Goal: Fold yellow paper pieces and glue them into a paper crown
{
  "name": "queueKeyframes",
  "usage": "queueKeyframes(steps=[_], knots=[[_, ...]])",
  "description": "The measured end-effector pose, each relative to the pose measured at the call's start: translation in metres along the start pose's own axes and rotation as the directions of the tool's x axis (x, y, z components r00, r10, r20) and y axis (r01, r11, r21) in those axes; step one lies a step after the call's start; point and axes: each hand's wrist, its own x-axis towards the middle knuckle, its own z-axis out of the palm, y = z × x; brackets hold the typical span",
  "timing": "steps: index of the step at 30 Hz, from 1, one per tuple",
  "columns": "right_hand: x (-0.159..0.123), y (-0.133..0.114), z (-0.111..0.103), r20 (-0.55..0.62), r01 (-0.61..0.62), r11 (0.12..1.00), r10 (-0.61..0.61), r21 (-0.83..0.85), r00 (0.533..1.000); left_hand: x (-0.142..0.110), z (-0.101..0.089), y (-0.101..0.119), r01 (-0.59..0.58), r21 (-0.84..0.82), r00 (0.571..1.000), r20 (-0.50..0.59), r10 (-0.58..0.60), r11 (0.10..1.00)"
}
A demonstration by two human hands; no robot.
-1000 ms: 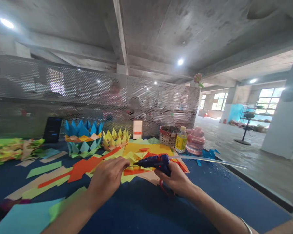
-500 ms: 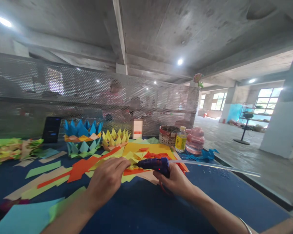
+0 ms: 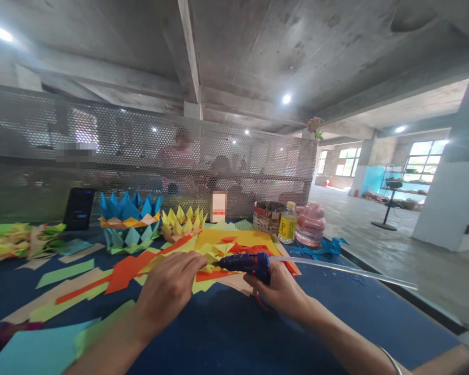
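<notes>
My right hand (image 3: 287, 289) grips a dark blue hot glue gun (image 3: 244, 264), and a long clear glue stick (image 3: 344, 272) sticks out of its back. The nozzle points left and meets the yellow folded paper (image 3: 218, 251). My left hand (image 3: 170, 281) is closed on that paper at the nozzle tip, its fingers partly hiding it. Orange paper pieces (image 3: 250, 249) and a yellow sheet (image 3: 238, 237) lie around and behind the gun. Further back stand a blue pointed paper crown (image 3: 131, 207) and a yellow paper crown (image 3: 183, 221).
Loose orange paper (image 3: 125, 273) and green strips (image 3: 64, 273) spread to the left on the blue table (image 3: 219, 338). A phone (image 3: 78, 208) leans on the perforated metal screen (image 3: 136, 140). A woven basket (image 3: 266, 217), yellow-labelled bottle (image 3: 288, 226) and pink jug (image 3: 310, 229) stand back right.
The view has shifted slightly, so the scene sits a little further left. Both hands, the glue gun and the yellow paper keep nearly the same positions relative to each other.
</notes>
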Motion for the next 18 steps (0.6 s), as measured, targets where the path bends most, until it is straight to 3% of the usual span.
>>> queueKeyframes(steps=[8, 18], knots=[[0.0001, -0.0004, -0.0013, 0.027, -0.012, 0.994, 0.015, -0.112, 1.000, 0.0004, -0.0015, -0.0004, -0.006, 0.021, 1.000, -0.015, 0.006, 1.000], [-0.0007, -0.0011, -0.0033, 0.010, -0.013, 0.992, 0.014, -0.128, 1.000, 0.0024, -0.0021, -0.0018, -0.007, 0.024, 0.997, -0.078, 0.009, 1.000]])
